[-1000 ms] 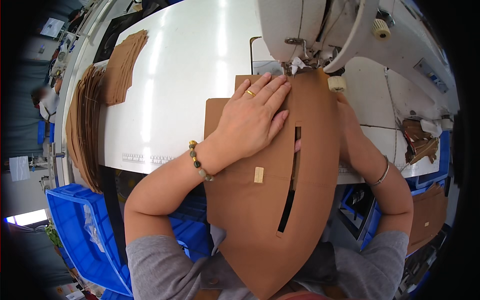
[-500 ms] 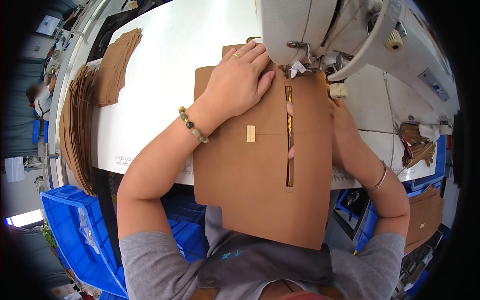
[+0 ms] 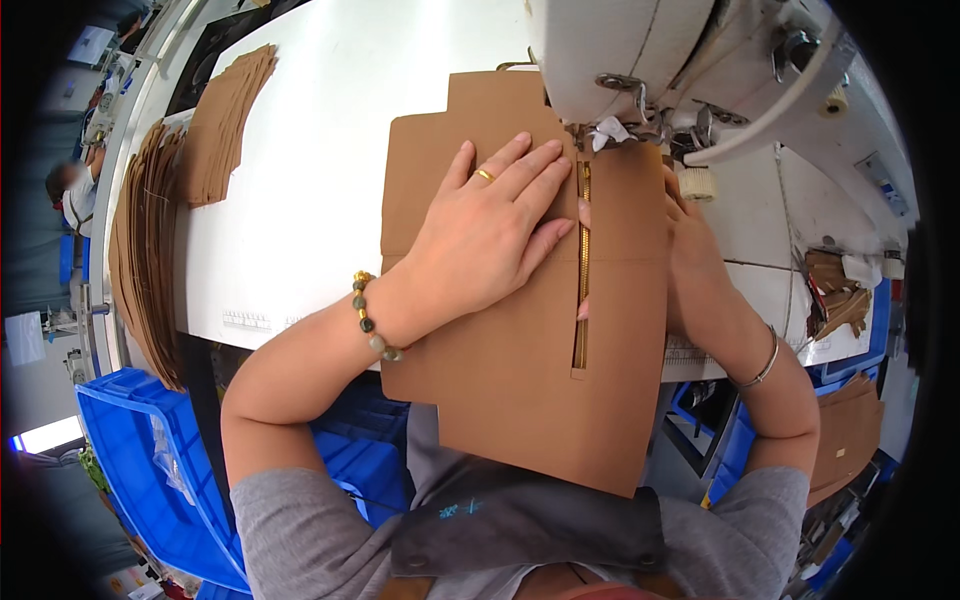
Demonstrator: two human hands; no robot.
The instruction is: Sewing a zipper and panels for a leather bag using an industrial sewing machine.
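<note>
A flat brown panel [image 3: 480, 380], which looks like leather, lies under the sewing machine's head [image 3: 620, 60] and hangs over the table's front edge. A gold-toothed zipper [image 3: 584, 240] shows in its long narrow slot. My left hand [image 3: 500, 220] rests flat on the panel, left of the slot, fingers stretched out. At the panel's right edge my right hand [image 3: 695, 250] holds it from the side and below. Fingertips show through the slot beside the zipper; the rest of those fingers is hidden. The panel's top end by the slot sits at the machine's presser foot area.
Stacks of brown pieces [image 3: 145, 250] stand at the left of the white table [image 3: 310, 150]. Brown scraps [image 3: 835, 290] lie at the right. Blue crates [image 3: 150, 430] stand below left, and more brown panels [image 3: 845, 440] below right. Another person sits far left.
My left hand has slid toward me and a little right across the panel, covering the small gold label. The panel's far end is now uncovered. My right hand has hardly moved.
</note>
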